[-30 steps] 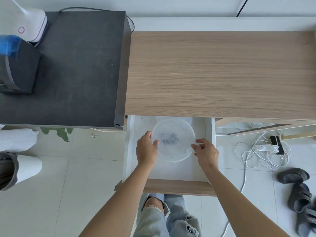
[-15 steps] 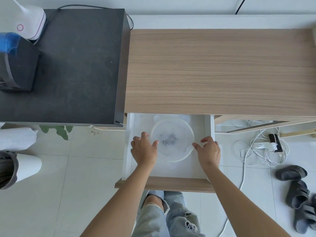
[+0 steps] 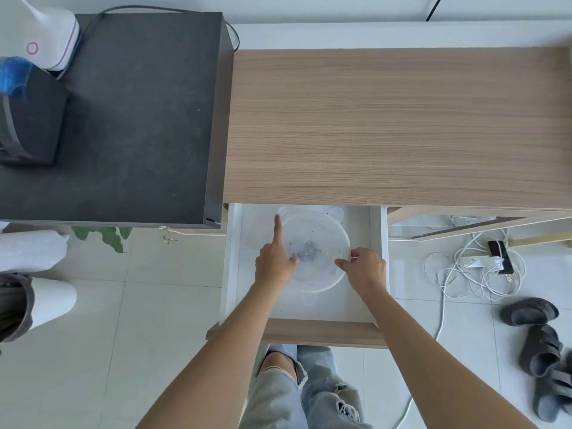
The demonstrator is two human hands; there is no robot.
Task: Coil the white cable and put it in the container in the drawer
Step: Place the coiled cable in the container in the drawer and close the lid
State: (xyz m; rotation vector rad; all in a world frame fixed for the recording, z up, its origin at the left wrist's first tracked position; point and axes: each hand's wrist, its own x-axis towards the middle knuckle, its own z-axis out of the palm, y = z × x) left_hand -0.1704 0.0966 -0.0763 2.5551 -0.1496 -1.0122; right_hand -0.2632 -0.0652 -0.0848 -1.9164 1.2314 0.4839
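Note:
A clear round container [image 3: 312, 239] with a lid sits in the open white drawer [image 3: 233, 258] under the wooden desk [image 3: 387, 125]. My left hand [image 3: 274, 264] rests on its left edge, index finger stretched along the rim and thumb on the lid. My right hand [image 3: 366, 269] pinches the right edge of the lid. The white cable [image 3: 464, 283] lies in a loose tangle on the floor to the right of the drawer, away from both hands.
A phone [image 3: 500, 257] and a white power strip [image 3: 476, 261] lie among the cable loops. Dark sandals [image 3: 538, 335] sit at the right. A black cabinet [image 3: 133, 119] on the left carries a white lamp base [image 3: 46, 44] and a black bag [image 3: 28, 119].
My left index finger has stretched out along the container's left rim and its thumb moved onto the lid. My right hand closed onto the lid's right edge.

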